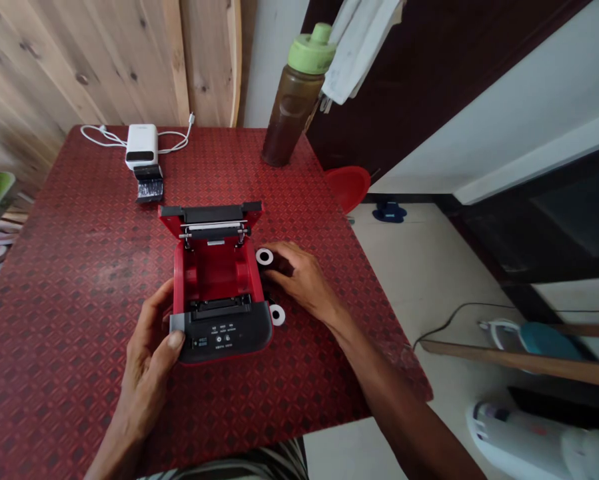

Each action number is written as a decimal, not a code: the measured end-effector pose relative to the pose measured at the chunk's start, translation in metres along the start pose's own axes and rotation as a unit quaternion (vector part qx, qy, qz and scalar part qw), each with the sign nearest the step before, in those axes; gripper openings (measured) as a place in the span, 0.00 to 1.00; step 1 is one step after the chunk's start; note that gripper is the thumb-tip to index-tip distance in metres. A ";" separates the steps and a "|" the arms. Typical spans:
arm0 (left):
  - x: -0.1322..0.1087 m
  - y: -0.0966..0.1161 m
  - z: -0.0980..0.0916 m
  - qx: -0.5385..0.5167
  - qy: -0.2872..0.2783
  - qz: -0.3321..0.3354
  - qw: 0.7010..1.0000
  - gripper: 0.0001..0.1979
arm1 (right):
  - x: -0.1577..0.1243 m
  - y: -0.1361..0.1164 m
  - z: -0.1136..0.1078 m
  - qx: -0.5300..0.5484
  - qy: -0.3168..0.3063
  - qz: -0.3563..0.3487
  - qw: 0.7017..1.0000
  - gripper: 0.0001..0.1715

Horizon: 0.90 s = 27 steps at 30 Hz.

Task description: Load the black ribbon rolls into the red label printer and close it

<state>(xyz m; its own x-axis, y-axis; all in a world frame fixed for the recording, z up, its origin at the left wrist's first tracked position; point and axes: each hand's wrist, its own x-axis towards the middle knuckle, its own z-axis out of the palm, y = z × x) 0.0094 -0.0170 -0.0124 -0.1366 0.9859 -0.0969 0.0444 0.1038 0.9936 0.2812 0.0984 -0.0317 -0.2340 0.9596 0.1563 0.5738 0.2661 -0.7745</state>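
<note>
A red and black label printer [220, 337] rests on the table with its lid [212, 215] raised; the red paper bay [216, 270] inside holds no roll. My left hand [152, 340] grips the printer's front left corner, thumb on top of the grey edge and fingers against the side. By the printer's right side, my right hand [299, 277] has its thumb and fingers around a small paper roll [259, 257], whose white end with a dark core faces me. A second paper roll [281, 321] lies nearer, against the printer's front right side, apart from my hand.
A white power bank [142, 141] with a white cable and a black crumpled wrapper [150, 185] lie at the back left of the red patterned table [94, 267]. A tall bottle with a green cap [294, 100] stands at the back right corner. Beyond the right edge is a red stool [349, 188].
</note>
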 end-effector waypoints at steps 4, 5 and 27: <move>0.000 0.000 0.000 -0.004 0.003 0.001 1.000 0.32 | 0.000 -0.004 -0.001 0.018 0.005 0.002 1.000 0.14; 0.000 -0.001 0.000 -0.008 0.005 0.000 1.000 0.32 | -0.002 -0.005 -0.005 0.021 0.014 0.005 1.000 0.15; -0.001 0.000 -0.002 -0.042 -0.046 0.000 0.998 0.30 | 0.007 -0.129 0.014 -0.358 -0.110 -0.171 0.911 0.11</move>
<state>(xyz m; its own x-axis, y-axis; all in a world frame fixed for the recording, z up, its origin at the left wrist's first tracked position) 0.0080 -0.0180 -0.0118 -0.0459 0.9941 -0.0980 -0.0388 0.0963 0.9946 0.1945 0.0696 0.0610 -0.6020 0.7885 0.1259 0.7843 0.6135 -0.0920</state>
